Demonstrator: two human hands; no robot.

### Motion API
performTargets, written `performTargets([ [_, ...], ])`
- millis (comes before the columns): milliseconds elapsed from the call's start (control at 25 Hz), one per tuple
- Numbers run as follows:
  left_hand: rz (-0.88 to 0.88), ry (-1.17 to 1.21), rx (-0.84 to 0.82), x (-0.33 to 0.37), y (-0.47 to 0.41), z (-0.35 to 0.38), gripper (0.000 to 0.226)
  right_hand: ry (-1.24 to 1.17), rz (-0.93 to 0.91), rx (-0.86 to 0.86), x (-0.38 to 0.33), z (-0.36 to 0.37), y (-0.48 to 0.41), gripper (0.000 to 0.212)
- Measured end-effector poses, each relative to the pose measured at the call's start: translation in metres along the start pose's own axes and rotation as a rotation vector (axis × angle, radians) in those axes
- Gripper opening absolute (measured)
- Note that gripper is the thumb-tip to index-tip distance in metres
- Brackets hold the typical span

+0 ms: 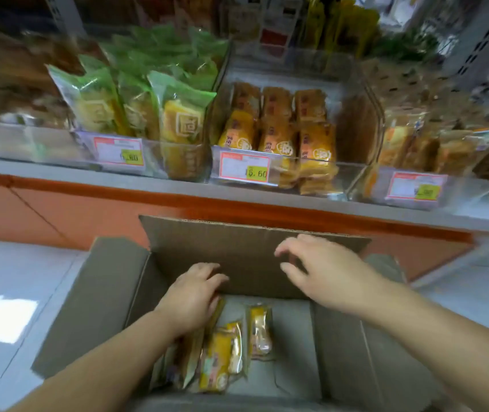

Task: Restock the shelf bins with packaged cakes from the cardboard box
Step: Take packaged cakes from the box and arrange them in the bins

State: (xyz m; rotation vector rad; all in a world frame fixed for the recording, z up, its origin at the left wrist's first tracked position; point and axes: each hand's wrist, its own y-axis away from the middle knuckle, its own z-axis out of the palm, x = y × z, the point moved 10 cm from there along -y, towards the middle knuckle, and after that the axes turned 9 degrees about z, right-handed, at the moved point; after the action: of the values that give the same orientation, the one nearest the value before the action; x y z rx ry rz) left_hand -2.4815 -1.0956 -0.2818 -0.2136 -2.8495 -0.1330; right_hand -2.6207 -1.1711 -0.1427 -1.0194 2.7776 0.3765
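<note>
An open cardboard box (237, 251) stands on the floor below the shelf. Several yellow packaged cakes (222, 358) lie in its left half, and one more pack (259, 331) lies apart near the middle. My left hand (191, 295) reaches down into the box, palm down, fingers lying over the top of the packs by the left wall; no clear grip shows. My right hand (326, 269) hovers above the box's right side with fingers spread, holding nothing. On the shelf, a clear bin (216, 168) holds rows of matching orange-yellow cakes (276, 135).
Green-topped packs (136, 102) fill the clear bin to the left, and brown packs (415, 150) fill the bin on the right. Price tags hang on the bin fronts. The grey shelf edge (148, 185) with an orange band below it runs just behind the box. Box flaps stick out on both sides.
</note>
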Motion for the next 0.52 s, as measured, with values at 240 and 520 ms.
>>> performTargets([
  [240, -0.119, 0.116, -0.236, -0.026, 0.035, 0.094, 0.074, -0.186, 0.618, -0.614, 0.075, 0.240, -0.026, 0.038],
  [520, -0.195, 0.136, -0.058, -0.031, 0.035, 0.086, 0.069, -0.712, 1.075, -0.454, 0.106, 0.364, 0.003, 0.058],
])
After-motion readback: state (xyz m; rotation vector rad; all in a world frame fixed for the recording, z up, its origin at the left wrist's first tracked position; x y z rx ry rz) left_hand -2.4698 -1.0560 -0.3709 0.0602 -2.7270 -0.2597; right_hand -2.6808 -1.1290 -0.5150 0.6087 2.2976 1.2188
